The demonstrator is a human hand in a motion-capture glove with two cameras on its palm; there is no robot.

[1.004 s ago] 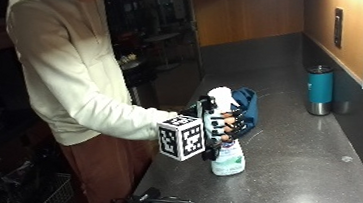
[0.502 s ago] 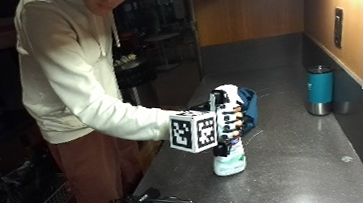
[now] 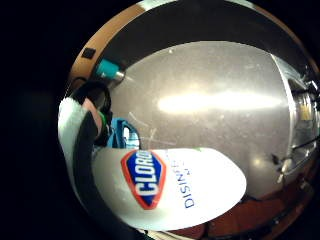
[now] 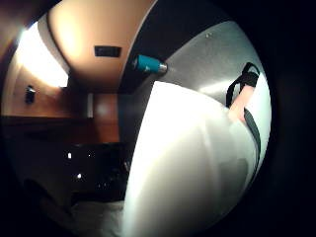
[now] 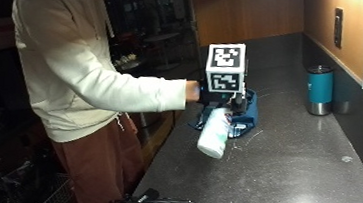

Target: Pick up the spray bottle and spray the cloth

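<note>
The gloved right hand [image 5: 218, 99] has its fingers wrapped round the upper part of the Clorox spray bottle [image 5: 212, 132], which is off the dark countertop [image 5: 274, 181] and tilted, base swinging toward the person and head toward the blue cloth [image 5: 245, 119]. The cloth lies bunched on the counter just behind the bottle, near the edge.

Risks, as I judge them: the nozzle is hidden behind the hand, so its aim at the cloth cannot be checked; a tilt this steep may send spray past the cloth onto the counter, or leave the dip tube short of liquid. A grip high on the neck lets the heavy base swing.

The outside view alone shows the tilt, the lift and the teal tumbler [image 5: 319, 89] standing well apart by the wall. The little finger side palm view shows the label on the bottle [image 3: 170, 187], 1 strapped finger [image 3: 92, 117] against it and a glimpse of cloth [image 3: 122, 135] beyond. The thumb side view gives only blank bottle wall [image 4: 182, 168] and the tumbler [image 4: 148, 64]
</note>
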